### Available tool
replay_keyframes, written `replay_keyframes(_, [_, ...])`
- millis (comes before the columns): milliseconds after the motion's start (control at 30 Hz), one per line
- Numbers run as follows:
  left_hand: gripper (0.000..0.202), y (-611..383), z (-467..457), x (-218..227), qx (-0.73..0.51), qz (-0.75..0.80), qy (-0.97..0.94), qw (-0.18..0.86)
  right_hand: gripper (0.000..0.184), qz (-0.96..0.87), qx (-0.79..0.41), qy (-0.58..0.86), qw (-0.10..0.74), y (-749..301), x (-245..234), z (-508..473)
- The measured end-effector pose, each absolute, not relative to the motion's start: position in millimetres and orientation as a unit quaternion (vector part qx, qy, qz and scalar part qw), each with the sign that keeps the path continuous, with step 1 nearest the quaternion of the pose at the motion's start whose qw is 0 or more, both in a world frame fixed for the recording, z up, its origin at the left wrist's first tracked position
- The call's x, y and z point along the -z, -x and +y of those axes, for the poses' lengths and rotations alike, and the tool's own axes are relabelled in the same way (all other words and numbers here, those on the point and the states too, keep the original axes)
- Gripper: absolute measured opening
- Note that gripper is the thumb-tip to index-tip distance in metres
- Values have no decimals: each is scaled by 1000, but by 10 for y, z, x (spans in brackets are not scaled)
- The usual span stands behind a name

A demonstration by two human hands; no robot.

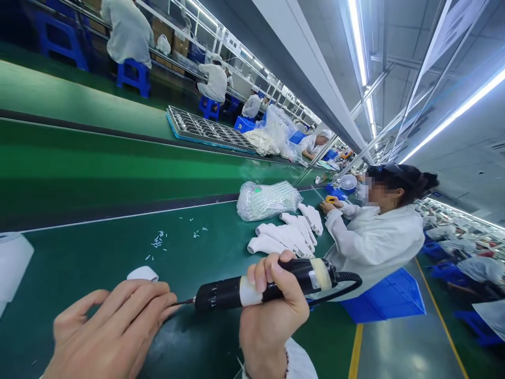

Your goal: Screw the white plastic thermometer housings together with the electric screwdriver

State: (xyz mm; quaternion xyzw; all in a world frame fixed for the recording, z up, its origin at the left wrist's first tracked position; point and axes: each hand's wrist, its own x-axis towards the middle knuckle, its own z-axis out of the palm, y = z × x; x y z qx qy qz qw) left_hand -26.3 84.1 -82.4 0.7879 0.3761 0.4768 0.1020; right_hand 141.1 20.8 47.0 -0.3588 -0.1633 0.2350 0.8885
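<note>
My right hand point(274, 295) is wrapped round a black electric screwdriver point(221, 295) with a white band and a cable at its rear. Its thin bit points left and meets the fingertips of my left hand point(118, 326). Those fingers are closed over a white plastic part point(142, 273), of which only a rounded end shows behind the knuckles; the rest is hidden, as is the spot where the bit ends. Small metal pieces, which look like screws or pins point(158, 240), lie scattered on the green work surface point(98, 252) beyond my left hand.
Several white handle-shaped parts point(272, 239) lie beside a clear plastic bag of long pieces point(270, 200). Another white piece point(13, 263) is at the left edge. A co-worker point(374, 226) sits at the right near a blue bin point(386, 295). A gridded tray point(209, 129) rests on the raised ledge.
</note>
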Motion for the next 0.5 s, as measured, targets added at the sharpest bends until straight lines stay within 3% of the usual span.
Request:
replay_keyframes(100, [30,352,755,544,-369,436,-820,40,24,-171,-198,382,887,-1493,-544,165])
replay_keyframes(200, [41,420,714,318,-217,555,-801,64,27,-146,-182,369,899,-1599,-580,126])
replay_keyframes(333, [17,463,753,167,-24,609,-779,151,20,-163,-163,405,885,-1691,-551,109])
replay_keyframes(433, [17,463,759,94,-97,637,-723,250,18,-171,-178,400,883,-1678,-542,65])
replay_keyframes(500, [18,431,742,51,-216,629,-637,390,17,-195,-187,386,882,-1641,-540,18])
